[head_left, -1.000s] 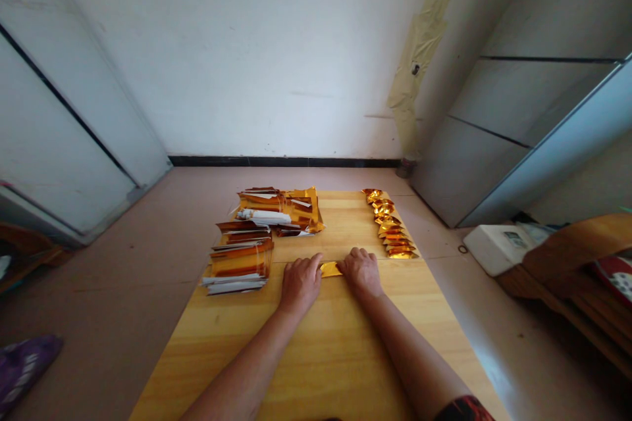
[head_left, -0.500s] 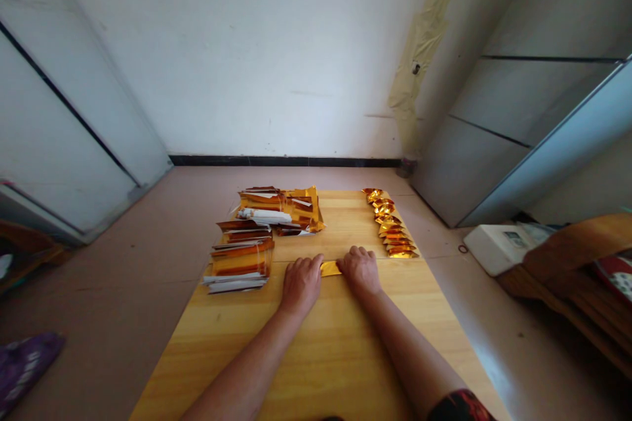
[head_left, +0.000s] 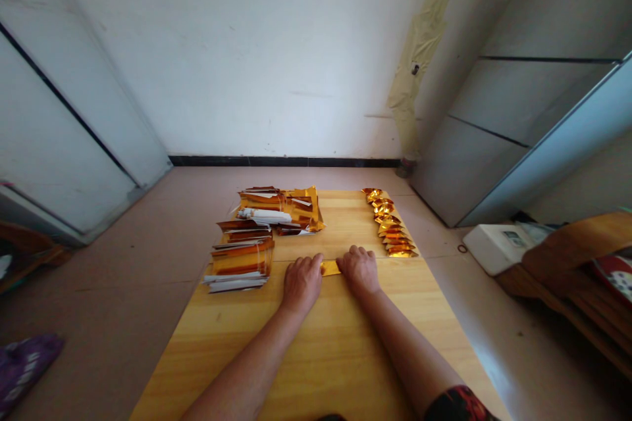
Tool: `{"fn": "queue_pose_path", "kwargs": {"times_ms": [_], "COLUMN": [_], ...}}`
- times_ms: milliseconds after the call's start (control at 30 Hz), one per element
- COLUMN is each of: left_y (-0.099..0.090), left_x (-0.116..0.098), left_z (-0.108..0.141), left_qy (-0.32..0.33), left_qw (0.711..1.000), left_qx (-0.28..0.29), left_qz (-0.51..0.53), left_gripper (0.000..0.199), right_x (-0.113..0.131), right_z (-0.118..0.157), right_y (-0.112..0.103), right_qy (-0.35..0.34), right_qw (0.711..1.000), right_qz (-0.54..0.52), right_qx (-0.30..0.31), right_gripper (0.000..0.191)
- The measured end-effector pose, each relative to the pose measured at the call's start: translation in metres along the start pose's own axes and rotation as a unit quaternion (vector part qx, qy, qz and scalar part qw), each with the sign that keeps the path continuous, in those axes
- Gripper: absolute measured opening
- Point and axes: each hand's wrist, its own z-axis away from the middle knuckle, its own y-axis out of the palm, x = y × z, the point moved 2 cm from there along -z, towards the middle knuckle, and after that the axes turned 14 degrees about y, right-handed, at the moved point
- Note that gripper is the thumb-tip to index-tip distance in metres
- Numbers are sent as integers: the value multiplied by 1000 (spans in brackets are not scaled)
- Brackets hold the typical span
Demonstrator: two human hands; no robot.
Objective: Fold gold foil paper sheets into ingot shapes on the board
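A small strip of gold foil (head_left: 330, 268) lies flat near the middle of the wooden table (head_left: 340, 342). Its left end is pinched under the curled fingers of my left hand (head_left: 302, 283). My right hand (head_left: 359, 268) holds the other end the same way, so only the middle of the strip shows between them. To the left are stacked gold and white foil sheets (head_left: 241, 256), with another pile of gold sheets (head_left: 284, 207) behind them. A row of folded gold foil pieces (head_left: 390, 223) runs along the table's right edge.
Behind the table stands a white wall (head_left: 271, 66). A white box (head_left: 496, 247) and wooden furniture (head_left: 557, 289) are at the right, beside a grey cabinet (head_left: 494, 118). A purple bag (head_left: 27, 368) lies on the floor at the left.
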Motion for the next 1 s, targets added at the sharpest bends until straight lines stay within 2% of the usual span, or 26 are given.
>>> {"fn": "queue_pose_path", "kwargs": {"times_ms": [200, 367, 600, 700, 867, 1000], "left_y": [-1, -4, -3, -1, -8, -13], "left_x": [5, 5, 6, 6, 6, 3], "left_z": [-1, -4, -9, -8, 5, 16], "left_qy": [-5, 8, 125, 152, 162, 170], "left_qw": [1000, 999, 992, 988, 986, 985], "left_qx": [8, 15, 22, 33, 30, 22], "left_qz": [-11, -37, -15, 2, 4, 8], "left_gripper": [18, 13, 14, 16, 19, 28], "right_x": [4, 6, 5, 4, -5, -15], "right_z": [6, 7, 8, 7, 6, 8], "right_y": [-3, -3, 1, 3, 0, -1], "right_qy": [31, -8, -29, -19, -5, 23], "right_qw": [999, 1000, 999, 1000, 998, 985], "right_qz": [0, 1, 3, -8, -65, -166], "right_qx": [-19, -26, -27, -16, -24, -37], "right_gripper": [17, 11, 14, 14, 13, 7]}}
